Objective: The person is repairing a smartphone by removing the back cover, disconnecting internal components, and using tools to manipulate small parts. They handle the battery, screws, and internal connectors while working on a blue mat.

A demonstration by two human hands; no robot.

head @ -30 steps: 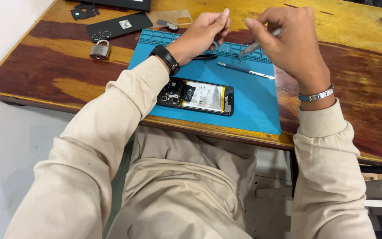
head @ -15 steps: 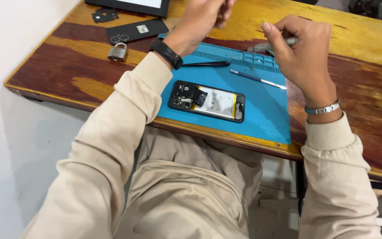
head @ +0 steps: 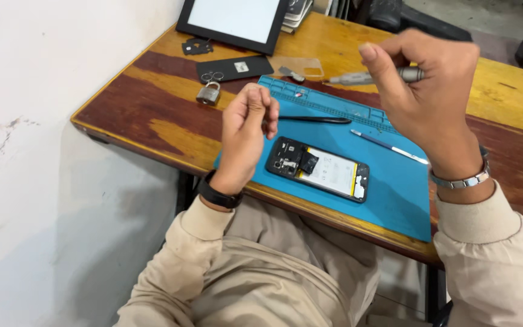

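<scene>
Presently, from the head camera, the right hand (head: 434,91) is raised above the wooden table (head: 152,115), fingers wrapped around a grey screwdriver (head: 373,76). The left hand (head: 244,130) hovers with fingertips pinched; whether it holds anything I cannot tell. The opened phone (head: 318,168) lies face down on the blue mat (head: 394,194), near the table's front edge. Risk: anything tiny in that pinch could drop into the lap or floor, and a sleeve could nudge the phone off. A padlock (head: 208,93), framed screen (head: 232,21) and white wall (head: 43,121) border the work area.
</scene>
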